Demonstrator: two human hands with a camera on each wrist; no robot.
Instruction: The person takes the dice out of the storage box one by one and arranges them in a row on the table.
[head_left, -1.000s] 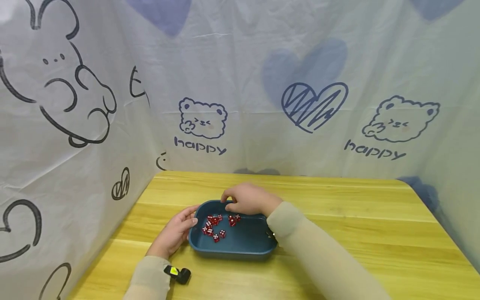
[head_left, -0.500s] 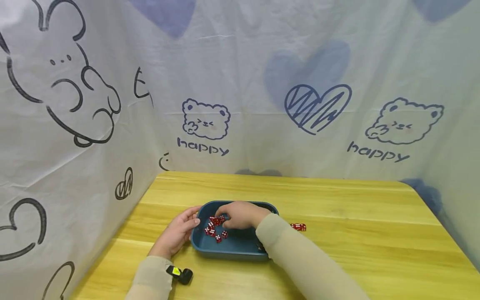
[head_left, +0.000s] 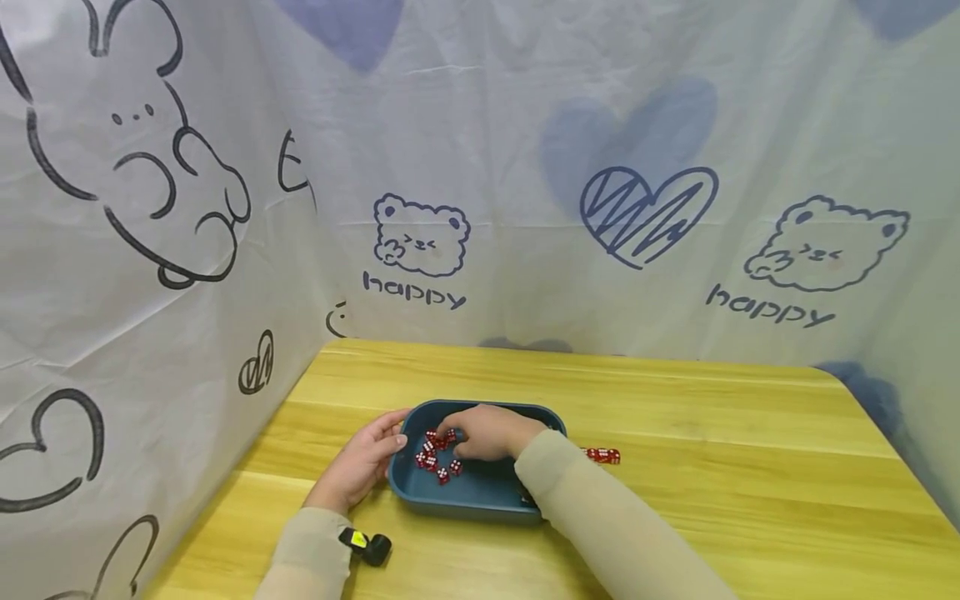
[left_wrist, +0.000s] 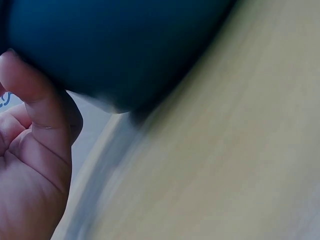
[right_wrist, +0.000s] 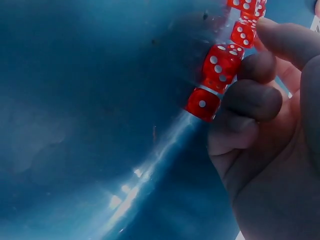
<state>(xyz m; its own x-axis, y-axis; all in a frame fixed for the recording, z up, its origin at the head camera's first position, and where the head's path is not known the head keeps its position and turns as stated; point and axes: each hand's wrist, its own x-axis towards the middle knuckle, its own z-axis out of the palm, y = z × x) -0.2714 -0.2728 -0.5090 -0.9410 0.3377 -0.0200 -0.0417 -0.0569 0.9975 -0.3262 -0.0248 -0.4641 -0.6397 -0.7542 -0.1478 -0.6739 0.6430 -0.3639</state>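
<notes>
In the head view my left hand (head_left: 362, 460) holds the left end of a dark blue rectangular tray (head_left: 472, 505), thumb at the rim and fingers along its outside. The left wrist view shows the thumb (left_wrist: 35, 90) against the tray's wall. Several red dice (head_left: 429, 460) with white dots lie in the tray's left half. Over them reaches my right hand (head_left: 491, 432), index finger and thumb spread apart beside the dice. From the right wrist view, the other fingers (right_wrist: 252, 100) are curled next to several dice (right_wrist: 220, 64); the index fingertip is hidden.
A short row of red dice (head_left: 603, 456) lies on the yellow wood-grain table (head_left: 712, 500), right of the tray and partly behind the right sleeve (head_left: 592, 500). White cloth (head_left: 517, 292) with drawings hangs at the back and sides. A black wrist camera (head_left: 367, 546) is on the left wrist.
My right hand has come down from above the tray's back rim toward the dice at the left. The dice row on the table has come into view. My left hand stays on the tray.
</notes>
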